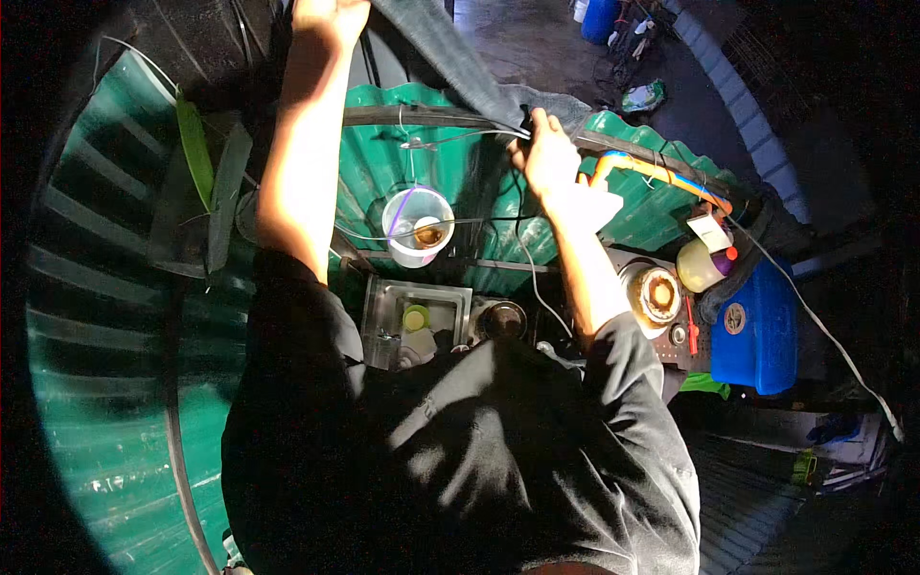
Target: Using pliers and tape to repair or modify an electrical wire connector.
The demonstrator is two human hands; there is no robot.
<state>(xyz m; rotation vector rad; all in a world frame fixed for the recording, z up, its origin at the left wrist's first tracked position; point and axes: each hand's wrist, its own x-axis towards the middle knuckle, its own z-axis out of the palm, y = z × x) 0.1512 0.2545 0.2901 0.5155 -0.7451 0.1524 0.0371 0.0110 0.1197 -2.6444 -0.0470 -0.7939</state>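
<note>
Both my arms reach up and forward. A long dark grey cloth (450, 57) stretches from near my left hand down to the wooden beam (436, 117) atop the green corrugated sheets. My left hand (331, 17) is at the top edge of the head view, beside the cloth's upper end; its fingers are cut off. My right hand (550, 163) is closed at the beam, fingers curled at the cloth's lower end, where a thin grey cable (470, 136) also passes. A white clear-sided bucket (418, 251) hangs from a wire below the beam, between my arms.
Below are a steel sink (377, 321) with a green cup (416, 317), and a stove top (701, 356) carrying a round pot (658, 293). An orange pipe (661, 172) runs along the right, above a blue bin (770, 331). Loose cables cross the space. Beyond lies a dark floor with a blue drum (600, 19).
</note>
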